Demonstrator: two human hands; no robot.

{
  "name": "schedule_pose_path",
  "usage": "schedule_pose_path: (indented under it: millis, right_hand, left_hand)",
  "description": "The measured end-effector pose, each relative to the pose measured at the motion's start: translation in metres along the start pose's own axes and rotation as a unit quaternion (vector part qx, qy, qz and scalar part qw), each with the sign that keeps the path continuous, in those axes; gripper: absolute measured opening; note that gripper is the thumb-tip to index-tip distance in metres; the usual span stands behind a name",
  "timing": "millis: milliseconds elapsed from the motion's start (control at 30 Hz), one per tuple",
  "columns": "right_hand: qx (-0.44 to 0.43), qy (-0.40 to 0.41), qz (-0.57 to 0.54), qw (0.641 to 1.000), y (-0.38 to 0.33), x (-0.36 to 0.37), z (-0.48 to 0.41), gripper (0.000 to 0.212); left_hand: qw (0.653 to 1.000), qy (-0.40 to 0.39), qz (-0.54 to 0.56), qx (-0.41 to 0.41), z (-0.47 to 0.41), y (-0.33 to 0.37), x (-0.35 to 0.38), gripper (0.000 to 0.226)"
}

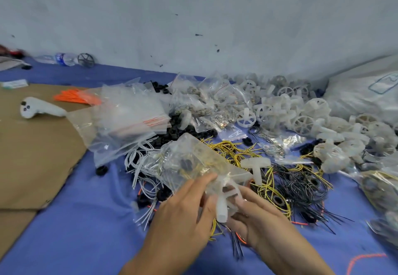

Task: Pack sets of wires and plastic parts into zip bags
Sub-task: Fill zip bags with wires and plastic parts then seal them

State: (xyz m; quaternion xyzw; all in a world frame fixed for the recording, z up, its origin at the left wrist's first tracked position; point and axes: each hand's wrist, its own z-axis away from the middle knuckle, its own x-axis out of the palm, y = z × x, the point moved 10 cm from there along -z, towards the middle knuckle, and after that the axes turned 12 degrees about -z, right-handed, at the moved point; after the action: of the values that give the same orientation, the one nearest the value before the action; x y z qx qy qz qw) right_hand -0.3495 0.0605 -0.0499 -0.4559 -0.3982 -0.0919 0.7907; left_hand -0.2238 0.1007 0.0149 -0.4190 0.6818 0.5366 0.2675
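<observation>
Head view: left hand [183,210] grips the clear zip bag [189,156] of yellow wires [204,162] above the blue cloth [86,221], right hand [258,216] pinching a white plastic part [223,209] at its mouth.

Scene is lit evenly by soft, cool light; faint shadows are cast on the blue cloth [81,227]. Motion blur is seen throughout, w/ edges bent by wide-angle distortion.
</observation>
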Motion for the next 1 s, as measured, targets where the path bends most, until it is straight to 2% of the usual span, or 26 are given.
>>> schedule_pose_path:
  millis: [67, 233, 333, 433, 533, 567, 600, 667, 733, 867, 933, 1000]
  right_hand:
    - [-0.030, -0.004, -0.021, 0.999, -0.005, 0.012, -0.010, 0.028]
    - [-0.074, 0.055, -0.015, 0.996, -0.003, 0.014, -0.029, 0.022]
    - [-0.059, 0.006, 0.029, 0.998, 0.006, 0.038, -0.037, 0.035]
    - [-0.051, -0.050, 0.050, 0.996, 0.014, 0.066, -0.042, 0.039]
    - [-0.077, -0.044, -0.015, 0.996, 0.019, 0.071, -0.043, 0.045]
    - [-0.086, -0.033, 0.011, 0.996, 0.019, 0.066, -0.039, 0.047]
    - [-0.095, -0.031, 0.097, 0.990, 0.012, 0.065, -0.033, 0.044]
    - [-0.122, -0.064, 0.299, 0.944, -0.009, 0.068, -0.018, 0.026]
    - [-0.161, -0.053, 0.374, 0.912, -0.040, 0.055, -0.004, 0.018]
    - [-0.271, 0.107, 0.465, 0.836, -0.096, -0.001, 0.005, 0.032]
    - [-0.297, 0.178, 0.556, 0.756, -0.115, -0.027, -0.002, 0.028]
    - [-0.238, 0.219, 0.691, 0.647, -0.116, -0.047, -0.021, 0.022]
  left_hand:
    - [1.000, 0.011, -0.018, 0.008, 0.001, 0.001, -0.006, 0.043]
    - [0.997, 0.043, -0.058, 0.008, 0.004, 0.009, -0.022, 0.040]
    - [0.999, 0.037, -0.037, 0.015, 0.005, 0.011, -0.020, 0.041]
    - [0.998, 0.039, -0.032, 0.030, 0.007, 0.014, -0.021, 0.045]
    - [0.997, 0.048, -0.045, 0.037, 0.011, 0.012, -0.026, 0.048]
    - [0.997, 0.051, -0.046, 0.036, 0.012, 0.010, -0.027, 0.049]
    - [0.997, 0.054, -0.047, 0.034, 0.012, 0.008, -0.028, 0.050]
    - [0.997, 0.058, -0.046, 0.031, 0.013, 0.006, -0.031, 0.051]
    - [0.997, 0.055, -0.044, 0.032, 0.013, 0.007, -0.031, 0.050]
    - [0.998, 0.041, -0.024, 0.030, 0.013, 0.010, -0.026, 0.043]
    - [0.998, 0.044, -0.015, 0.029, 0.014, 0.010, -0.025, 0.036]
    - [0.997, 0.059, -0.026, 0.033, 0.013, 0.012, -0.025, 0.030]
